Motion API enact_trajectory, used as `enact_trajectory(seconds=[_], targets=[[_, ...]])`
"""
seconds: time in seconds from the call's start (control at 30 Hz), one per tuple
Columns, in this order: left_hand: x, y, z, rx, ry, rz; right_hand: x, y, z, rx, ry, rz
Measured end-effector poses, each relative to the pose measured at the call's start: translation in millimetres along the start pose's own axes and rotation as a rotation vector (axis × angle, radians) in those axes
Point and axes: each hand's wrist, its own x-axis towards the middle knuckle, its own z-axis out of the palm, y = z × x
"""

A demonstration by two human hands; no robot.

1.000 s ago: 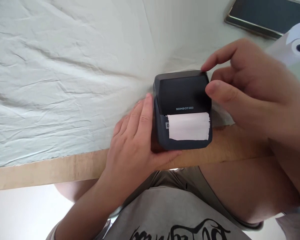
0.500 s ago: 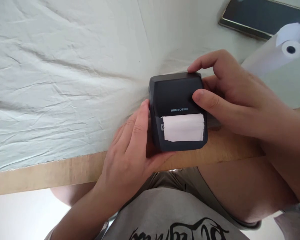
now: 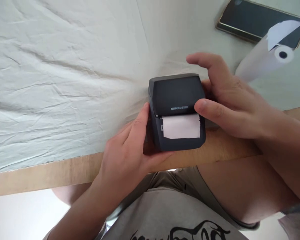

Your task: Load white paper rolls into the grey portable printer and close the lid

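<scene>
A small dark label printer (image 3: 176, 93) marked NIIMBOT sits at the table's near edge. A torn-edged strip of white paper (image 3: 181, 126) comes out from under its lid and lies over the front. The lid's front edge looks slightly raised. My left hand (image 3: 126, 150) is wrapped around the printer's left side, thumb along the near edge. My right hand (image 3: 227, 96) is at the right side, its thumb against the lid's front right corner. Its index finger is stretched out above the back corner, off the printer; the other fingers are partly hidden beside the casing.
A white paper roll (image 3: 256, 61) with a loose end lies to the right, beyond my right hand. Behind it is a dark smartphone (image 3: 255, 20). A pale wrinkled cloth (image 3: 65, 83) covers the table, leaving a wooden edge strip (image 3: 52, 173) bare along the front.
My right index finger has lifted off the printer's back edge, and the thumb has slid to the lid's front corner. The lid's front has risen slightly; the paper strip shows shorter.
</scene>
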Motion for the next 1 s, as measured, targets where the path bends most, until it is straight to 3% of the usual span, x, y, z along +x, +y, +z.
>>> enact_trajectory(seconds=[0.1,0.23,0.4,0.57,0.7,0.87,1.0], targets=[[-0.4,-3.0,0.1,0.031,0.002,-0.019,-0.3,3.0,-2.1,-0.025,-0.01,-0.027],[-1.7,-1.5,3.8,0.075,0.113,0.028,-4.3,2.8,-8.5,0.003,-0.049,-0.027],[-2.3,4.0,9.0,0.14,0.094,0.117,-10.0,-17.0,-10.9,-0.029,0.182,0.054],[-2.9,2.1,12.1,0.22,0.086,0.153,-1.8,-50.3,-7.6,-0.207,0.401,0.122],[-3.9,1.4,11.0,0.212,0.076,0.146,15.8,-63.7,-6.3,-0.304,0.33,0.273],[-5.3,4.2,9.8,0.229,0.047,0.167,28.0,-58.6,-5.1,-0.56,0.135,0.122],[-5.4,2.0,12.5,0.247,0.063,0.178,37.8,-60.5,-7.5,-0.666,0.014,0.175]])
